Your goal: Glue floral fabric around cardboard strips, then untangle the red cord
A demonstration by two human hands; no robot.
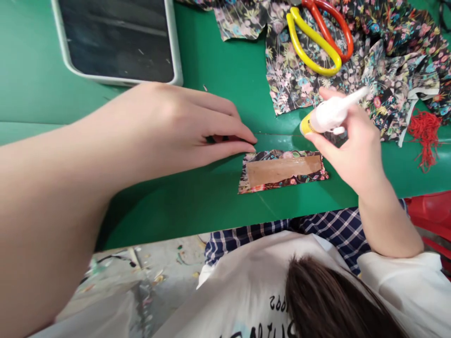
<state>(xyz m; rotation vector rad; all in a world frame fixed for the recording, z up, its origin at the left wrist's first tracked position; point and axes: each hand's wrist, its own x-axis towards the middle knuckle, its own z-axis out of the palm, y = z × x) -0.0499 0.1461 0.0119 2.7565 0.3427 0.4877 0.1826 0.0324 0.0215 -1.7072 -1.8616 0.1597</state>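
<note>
A small rectangle of floral fabric [278,184] lies on the green table [197,202] with a brown card strip [282,170] on top of it. My left hand [183,126] reaches in from the left with its fingers stretched out, and the fingertips rest at the fabric's upper left corner. My right hand [352,150] hovers just above the fabric's right end. It is closed around a white glue bottle [329,115] with a yellow end, and the nozzle points up and to the right.
Scissors with yellow and red handles [317,37] lie on a heap of floral fabric [387,61] at the back right. A red thread tassel [426,134] sits at the right edge. A tablet [116,37] lies at the back left. The table's near edge runs just below the fabric piece.
</note>
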